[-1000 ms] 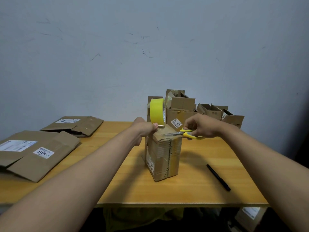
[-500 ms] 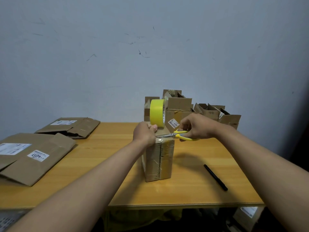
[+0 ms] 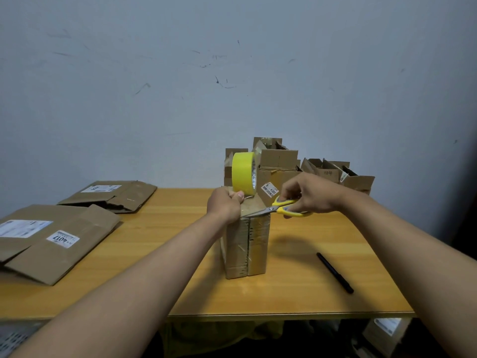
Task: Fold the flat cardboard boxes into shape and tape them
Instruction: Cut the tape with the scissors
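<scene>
upright cardboard box (image 3: pixel 246 245) at mid-table (image 3: pixel 296 293). left hand (image 3: pixel 225 205) grips the yellow tape roll (image 3: pixel 244 176) at the box's top edge; right hand (image 3: pixel 308 193) holds yellow-handled scissors (image 3: pixel 277 209), blades at that edge, apparently nearly closed. flattened boxes (image 3: pixel 59 239) lie left; black pen (image 3: pixel 334 272) right.

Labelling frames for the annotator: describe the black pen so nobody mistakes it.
Start at the wooden table, then the upright taped box at its middle. Right of that box, nearer the front edge, the black pen lies flat and alone. It is the only thin dark stick there; the scissors have yellow handles and are in the right hand.
</scene>
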